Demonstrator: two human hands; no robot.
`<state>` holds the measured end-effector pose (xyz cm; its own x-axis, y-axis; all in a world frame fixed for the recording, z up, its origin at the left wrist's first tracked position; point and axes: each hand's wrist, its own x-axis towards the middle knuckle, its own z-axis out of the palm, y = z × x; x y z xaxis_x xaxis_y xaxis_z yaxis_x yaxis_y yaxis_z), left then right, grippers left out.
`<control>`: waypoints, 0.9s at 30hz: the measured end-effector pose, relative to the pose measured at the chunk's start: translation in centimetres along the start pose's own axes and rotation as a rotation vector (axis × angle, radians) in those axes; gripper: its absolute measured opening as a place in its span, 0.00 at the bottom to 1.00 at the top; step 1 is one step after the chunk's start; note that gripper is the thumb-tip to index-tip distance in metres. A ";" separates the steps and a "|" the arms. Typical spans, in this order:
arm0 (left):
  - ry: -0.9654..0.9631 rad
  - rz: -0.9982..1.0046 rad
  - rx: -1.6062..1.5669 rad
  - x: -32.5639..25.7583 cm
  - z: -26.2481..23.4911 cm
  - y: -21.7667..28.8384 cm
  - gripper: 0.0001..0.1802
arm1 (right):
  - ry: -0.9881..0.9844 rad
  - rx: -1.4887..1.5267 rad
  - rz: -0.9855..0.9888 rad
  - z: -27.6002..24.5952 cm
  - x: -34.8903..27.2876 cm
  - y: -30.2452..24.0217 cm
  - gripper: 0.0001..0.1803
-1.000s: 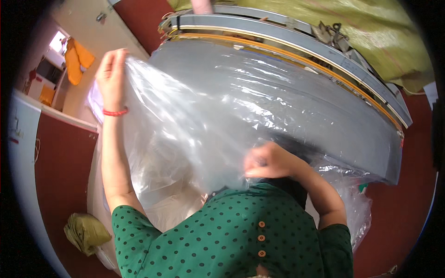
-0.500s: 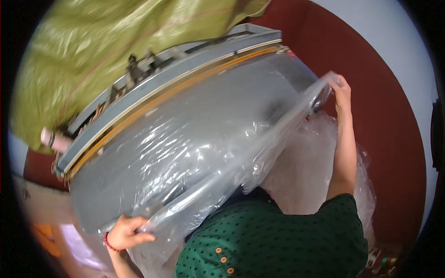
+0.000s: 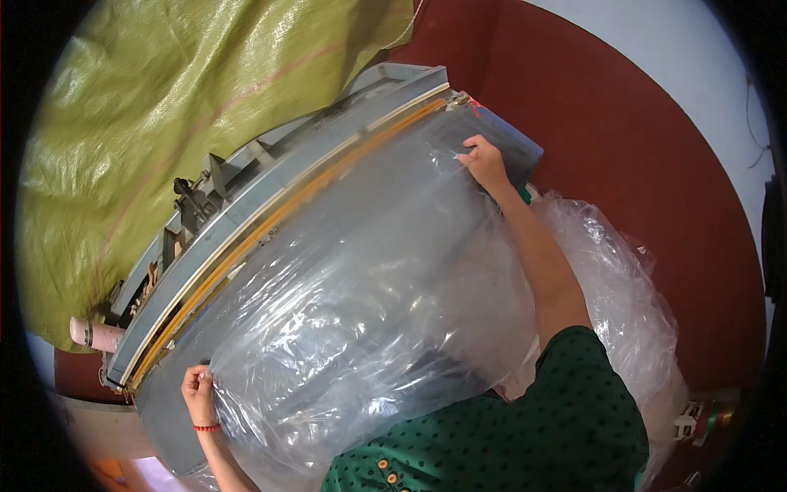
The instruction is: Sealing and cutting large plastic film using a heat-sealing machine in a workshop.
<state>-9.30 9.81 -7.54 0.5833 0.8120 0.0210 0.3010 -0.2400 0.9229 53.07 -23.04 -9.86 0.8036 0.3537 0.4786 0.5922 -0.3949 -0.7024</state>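
Observation:
A large clear plastic sheet (image 3: pixel 369 328) lies spread across the grey table (image 3: pixel 508 143) of a long sealing machine. My left hand (image 3: pixel 197 384), with a red band at the wrist, pinches the sheet's edge at the lower left. My right hand (image 3: pixel 484 160) is stretched far out and presses the sheet's other edge down near the table's far right corner, beside the machine's yellow-brown sealing bar (image 3: pixel 295 205). The sheet is held taut between both hands, its edge lying along the bar.
A green woven tarpaulin (image 3: pixel 164 107) covers the space behind the machine. A heap of crumpled clear plastic (image 3: pixel 631 303) sits on the right by the dark red wall (image 3: pixel 639 164). A pale pink cylinder (image 3: pixel 90 334) pokes out at the machine's left end.
The view has swung round. My right hand has carried the sheet's edge from in the air down onto the far corner of the table; the left hand has stayed low at the near edge.

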 end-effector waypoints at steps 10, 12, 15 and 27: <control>0.101 -0.001 -0.062 0.0 1.0 0.7 0.04 | 0.165 -0.180 -0.344 2.2 2.0 -4.0 0.15; 0.104 0.004 -0.063 -0.1 0.9 0.5 0.04 | -0.254 -0.120 0.087 3.1 2.5 -4.6 0.13; 0.108 -0.003 -0.085 -0.3 1.3 1.0 0.04 | -0.153 -0.116 0.092 4.0 2.9 -4.1 0.10; 0.102 -0.017 -0.075 -0.4 1.9 1.4 0.03 | 0.239 -0.357 -0.063 7.2 5.2 -1.6 0.16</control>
<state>-7.65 8.18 -7.01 0.4976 0.8665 0.0401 0.2508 -0.1880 0.9496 55.87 -14.42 -10.04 0.7312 0.1970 0.6531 0.5905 -0.6622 -0.4614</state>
